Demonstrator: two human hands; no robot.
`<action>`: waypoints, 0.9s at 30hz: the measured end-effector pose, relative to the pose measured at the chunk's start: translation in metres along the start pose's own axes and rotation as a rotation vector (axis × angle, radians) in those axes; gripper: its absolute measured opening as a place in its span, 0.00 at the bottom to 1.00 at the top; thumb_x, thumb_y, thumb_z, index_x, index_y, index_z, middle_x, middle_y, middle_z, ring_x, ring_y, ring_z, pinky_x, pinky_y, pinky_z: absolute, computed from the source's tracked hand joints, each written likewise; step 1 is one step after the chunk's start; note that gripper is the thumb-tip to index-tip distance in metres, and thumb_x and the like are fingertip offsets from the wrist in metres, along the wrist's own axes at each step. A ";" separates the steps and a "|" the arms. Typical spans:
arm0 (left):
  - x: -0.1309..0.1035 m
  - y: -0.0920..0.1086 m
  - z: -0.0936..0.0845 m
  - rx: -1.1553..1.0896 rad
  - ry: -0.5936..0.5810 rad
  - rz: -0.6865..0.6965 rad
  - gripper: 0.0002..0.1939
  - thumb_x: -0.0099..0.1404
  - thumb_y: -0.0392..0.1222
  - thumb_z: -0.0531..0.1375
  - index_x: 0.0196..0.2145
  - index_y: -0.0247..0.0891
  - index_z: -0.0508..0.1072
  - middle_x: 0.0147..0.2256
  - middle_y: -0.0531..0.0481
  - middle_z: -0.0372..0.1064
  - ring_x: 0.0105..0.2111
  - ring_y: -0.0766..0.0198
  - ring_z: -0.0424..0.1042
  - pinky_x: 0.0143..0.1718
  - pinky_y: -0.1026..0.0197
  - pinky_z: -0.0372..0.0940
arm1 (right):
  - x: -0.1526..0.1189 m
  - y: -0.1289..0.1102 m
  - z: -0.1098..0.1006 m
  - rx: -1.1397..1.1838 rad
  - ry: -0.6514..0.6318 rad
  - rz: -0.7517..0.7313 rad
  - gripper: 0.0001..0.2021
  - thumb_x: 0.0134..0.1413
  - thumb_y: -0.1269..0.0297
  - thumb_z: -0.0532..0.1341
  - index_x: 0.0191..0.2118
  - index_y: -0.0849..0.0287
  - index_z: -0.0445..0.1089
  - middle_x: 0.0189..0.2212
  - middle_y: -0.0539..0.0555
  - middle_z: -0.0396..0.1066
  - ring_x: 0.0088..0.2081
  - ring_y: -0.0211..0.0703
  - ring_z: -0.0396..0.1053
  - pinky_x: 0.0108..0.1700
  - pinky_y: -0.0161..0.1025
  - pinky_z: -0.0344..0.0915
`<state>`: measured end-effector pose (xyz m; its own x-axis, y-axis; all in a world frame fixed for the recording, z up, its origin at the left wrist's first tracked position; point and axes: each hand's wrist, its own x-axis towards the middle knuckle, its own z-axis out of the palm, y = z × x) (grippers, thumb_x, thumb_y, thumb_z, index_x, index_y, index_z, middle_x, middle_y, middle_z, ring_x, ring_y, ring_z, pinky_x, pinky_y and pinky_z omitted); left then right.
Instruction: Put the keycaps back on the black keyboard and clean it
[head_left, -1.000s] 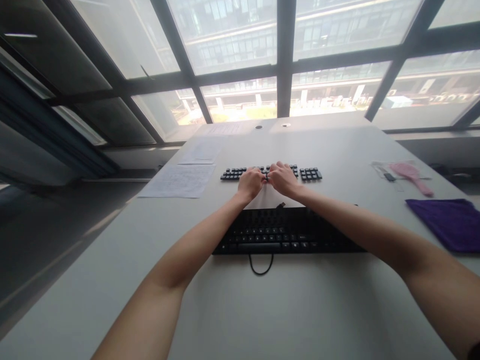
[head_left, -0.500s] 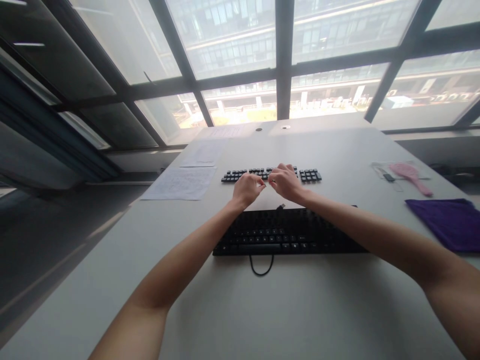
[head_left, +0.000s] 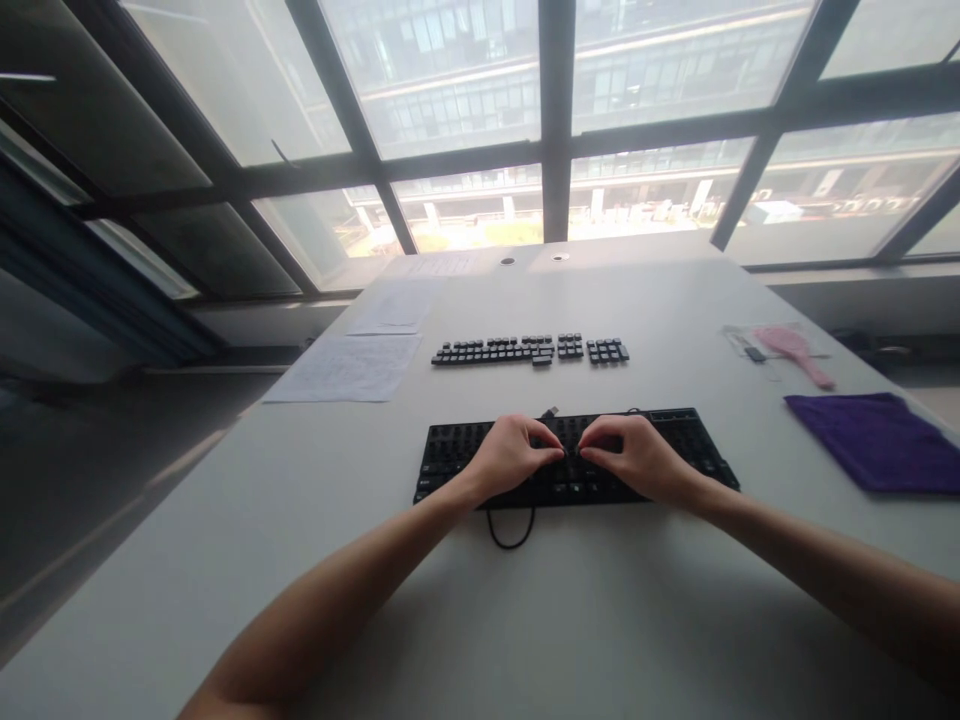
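Observation:
A black keyboard (head_left: 450, 460) lies across the white desk, its cable looped out under the front edge. Over its middle, my left hand (head_left: 517, 455) pinches thumb and index finger together; a tiny dark thing shows at the tips, too small to name. Close by on the right, my right hand (head_left: 634, 455) makes a similar pinch, and what is between its fingertips cannot be made out. The two pinches nearly meet. Behind the keyboard, loose black keycaps (head_left: 487, 350) lie in rows and blocks, the number block (head_left: 607, 350) at their right end.
Paper sheets (head_left: 345, 368) lie at the desk's left. A purple cloth (head_left: 874, 440) is at the right edge, with a pink brush or mirror (head_left: 795, 350) on clear plastic behind it. A USB plug (head_left: 551, 412) sits behind the keyboard. Windows stand beyond the desk.
Both my hands have moved back from the keycap rows to the middle of the keyboard, still pinching. The keycaps they covered are now visible. The view has shifted slightly.

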<state>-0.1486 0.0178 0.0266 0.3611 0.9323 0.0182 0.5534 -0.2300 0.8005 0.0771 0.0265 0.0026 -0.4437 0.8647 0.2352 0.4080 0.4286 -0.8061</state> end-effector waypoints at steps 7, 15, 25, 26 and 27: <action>-0.001 0.001 0.002 0.079 0.020 0.100 0.04 0.60 0.37 0.67 0.31 0.41 0.84 0.32 0.51 0.81 0.35 0.59 0.78 0.49 0.56 0.68 | -0.003 0.007 0.006 -0.015 0.016 -0.047 0.03 0.54 0.70 0.67 0.33 0.56 0.79 0.33 0.53 0.79 0.37 0.47 0.75 0.43 0.42 0.71; -0.006 -0.004 0.012 0.223 0.075 0.185 0.04 0.61 0.37 0.67 0.32 0.43 0.83 0.34 0.52 0.81 0.37 0.59 0.76 0.50 0.55 0.66 | -0.003 0.007 0.010 -0.059 0.027 -0.109 0.04 0.55 0.72 0.66 0.33 0.55 0.78 0.33 0.53 0.78 0.37 0.47 0.74 0.43 0.44 0.71; -0.014 -0.005 0.017 0.394 0.128 0.320 0.06 0.64 0.35 0.65 0.33 0.42 0.83 0.37 0.51 0.80 0.38 0.58 0.71 0.41 0.57 0.68 | -0.007 0.009 0.017 -0.169 0.020 -0.301 0.07 0.59 0.74 0.64 0.35 0.55 0.77 0.36 0.55 0.77 0.40 0.47 0.71 0.44 0.45 0.70; -0.015 -0.005 0.017 0.410 0.123 0.334 0.06 0.65 0.36 0.65 0.33 0.42 0.83 0.38 0.51 0.80 0.38 0.58 0.70 0.41 0.57 0.68 | -0.008 0.009 0.017 -0.165 0.021 -0.300 0.07 0.59 0.73 0.64 0.35 0.55 0.77 0.36 0.55 0.77 0.40 0.47 0.71 0.44 0.45 0.70; -0.016 -0.006 0.017 0.422 0.116 0.345 0.06 0.66 0.37 0.65 0.33 0.43 0.83 0.38 0.50 0.80 0.38 0.58 0.70 0.41 0.56 0.68 | -0.008 0.009 0.017 -0.162 0.023 -0.299 0.07 0.60 0.73 0.63 0.35 0.55 0.77 0.36 0.55 0.77 0.40 0.47 0.72 0.44 0.45 0.71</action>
<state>-0.1444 -0.0004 0.0114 0.5029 0.8025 0.3212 0.6789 -0.5967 0.4279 0.0712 0.0189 -0.0160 -0.5459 0.6991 0.4618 0.3849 0.6988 -0.6029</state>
